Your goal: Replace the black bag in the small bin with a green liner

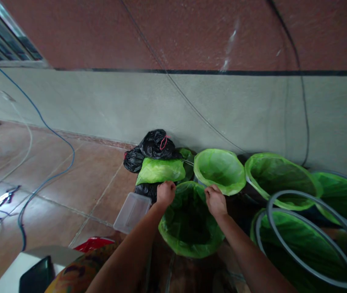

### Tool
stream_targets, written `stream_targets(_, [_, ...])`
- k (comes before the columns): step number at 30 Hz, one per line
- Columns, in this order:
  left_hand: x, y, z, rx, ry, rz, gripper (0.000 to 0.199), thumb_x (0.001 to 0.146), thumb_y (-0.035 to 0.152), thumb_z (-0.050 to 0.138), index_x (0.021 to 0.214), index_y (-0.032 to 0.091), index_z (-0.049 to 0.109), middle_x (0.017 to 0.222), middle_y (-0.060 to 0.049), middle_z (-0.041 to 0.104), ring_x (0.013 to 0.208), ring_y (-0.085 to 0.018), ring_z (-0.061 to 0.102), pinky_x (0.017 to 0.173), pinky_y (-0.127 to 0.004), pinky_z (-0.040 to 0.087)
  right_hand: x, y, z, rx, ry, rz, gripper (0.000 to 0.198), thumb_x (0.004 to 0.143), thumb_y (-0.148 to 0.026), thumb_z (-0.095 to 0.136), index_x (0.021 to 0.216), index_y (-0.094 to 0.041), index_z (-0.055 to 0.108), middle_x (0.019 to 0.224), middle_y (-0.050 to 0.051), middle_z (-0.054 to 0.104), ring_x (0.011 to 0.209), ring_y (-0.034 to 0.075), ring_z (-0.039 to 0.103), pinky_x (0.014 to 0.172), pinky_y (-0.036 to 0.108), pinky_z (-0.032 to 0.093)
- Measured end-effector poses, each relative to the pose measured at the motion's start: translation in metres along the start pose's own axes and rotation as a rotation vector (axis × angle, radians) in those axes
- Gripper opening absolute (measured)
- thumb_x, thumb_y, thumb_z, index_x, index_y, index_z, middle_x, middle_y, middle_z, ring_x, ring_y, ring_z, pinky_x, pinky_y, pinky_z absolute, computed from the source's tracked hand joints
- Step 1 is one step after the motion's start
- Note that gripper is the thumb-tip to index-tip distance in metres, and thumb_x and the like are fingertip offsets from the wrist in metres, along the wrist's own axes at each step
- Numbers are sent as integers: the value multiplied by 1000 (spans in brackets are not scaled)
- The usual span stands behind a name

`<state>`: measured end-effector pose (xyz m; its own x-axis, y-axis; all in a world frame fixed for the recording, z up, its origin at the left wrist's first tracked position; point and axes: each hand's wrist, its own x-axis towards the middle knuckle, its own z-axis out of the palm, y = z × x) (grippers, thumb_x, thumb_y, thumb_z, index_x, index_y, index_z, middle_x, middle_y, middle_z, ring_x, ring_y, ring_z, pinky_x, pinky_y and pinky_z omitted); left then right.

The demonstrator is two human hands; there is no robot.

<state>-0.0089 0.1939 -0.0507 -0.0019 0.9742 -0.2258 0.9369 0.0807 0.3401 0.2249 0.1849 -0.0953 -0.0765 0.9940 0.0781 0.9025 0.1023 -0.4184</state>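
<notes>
Head view: I see my left hand (pixel 165 192) and right hand (pixel 215 200) at the far rim of the bin (pixel 188 219), lower centre of frame, fingers curled closed on the edge of its green liner (pixel 173 236). The liner already drapes over the near rim; I judge the far edge is the part left to seat. Other lined bins (pixel 220 169) sit right of centre. A black bag (pixel 153 146) and a clear tub (pixel 132 211) lie to the left.

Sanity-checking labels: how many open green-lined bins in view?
5: one at both hands, one behind it, one right of that, far right, front right under ring. More may be hidden.
</notes>
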Motion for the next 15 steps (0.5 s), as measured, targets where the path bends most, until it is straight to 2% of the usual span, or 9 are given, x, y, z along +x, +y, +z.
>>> stream_targets(4, [-15,-3,1,125,28,195,30,94,22,40,96,21,70,104,-10,67,104,-24,58,98,-39,36,-4,-2,-3,-125,-90,-23,27,90,-12,42,78,-16,66,91,8,60,88,19,56,81,29,45])
stream_targets(9, [-26,-1,-1,217,-24,176,31,91,19,41,97,21,71,107,-11,63,107,-27,54,103,-48,30,-9,-7,-9,-294,-204,-74,33,83,-1,39,81,-13,70,105,15,63,97,26,57,85,33,46])
stream_targets(11, [-27,2,-6,232,-24,179,25,87,22,48,92,21,72,109,-12,63,109,-29,53,105,-51,28,-12,-7,-13,-254,-194,-109,31,85,-3,41,82,-13,70,108,15,64,100,25,59,90,33,45])
stream_targets(13, [-25,9,-13,215,4,157,21,85,30,55,86,19,73,109,-13,64,110,-31,53,104,-52,30,-12,-7,-17,-141,-131,-124,25,90,-13,45,87,-15,70,115,13,62,100,22,60,91,31,45])
stream_targets(15, [-17,19,-18,161,58,101,31,87,42,55,84,18,74,108,-14,66,109,-31,55,101,-50,35,-5,-12,-22,-33,-48,-104,24,94,-25,47,93,-17,69,117,10,63,97,19,62,88,29,45])
